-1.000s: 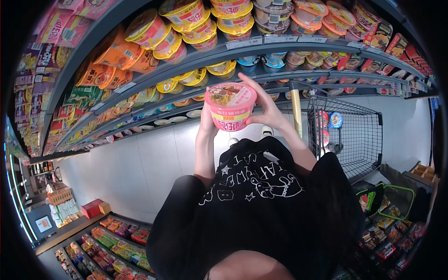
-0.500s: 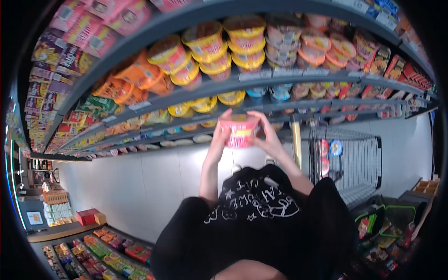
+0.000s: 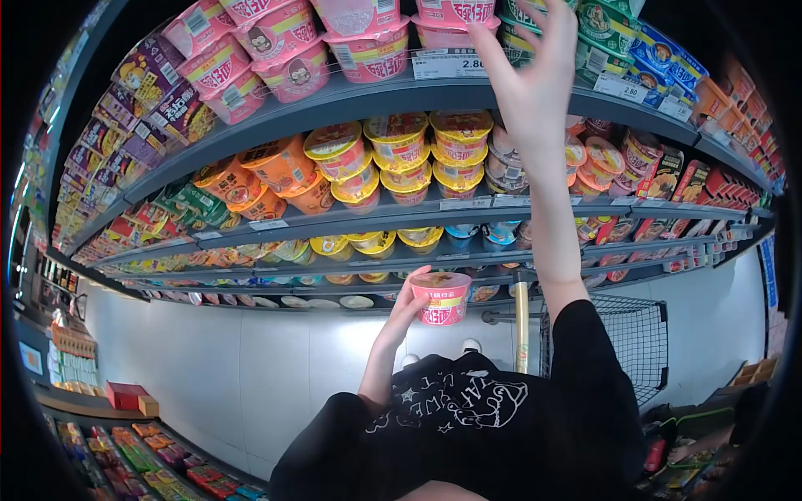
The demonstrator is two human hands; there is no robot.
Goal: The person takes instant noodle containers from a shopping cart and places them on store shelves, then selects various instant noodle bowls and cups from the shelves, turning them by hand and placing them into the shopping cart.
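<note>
While the left hand [image 3: 404, 311] alone now pinches the round pink noodle cup [image 3: 442, 301] beyond the black printed shirt [image 3: 501, 447], the right hand [image 3: 535, 79] has left it, grip spread near the upper grey shelf [image 3: 342, 102].

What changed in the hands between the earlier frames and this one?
The right hand let go of the pink cup and moved up to the upper shelf, fingers spread; contact there is unclear. The view now takes in more of that shelf. The left hand still holds the cup; the cart remains at the right.
</note>
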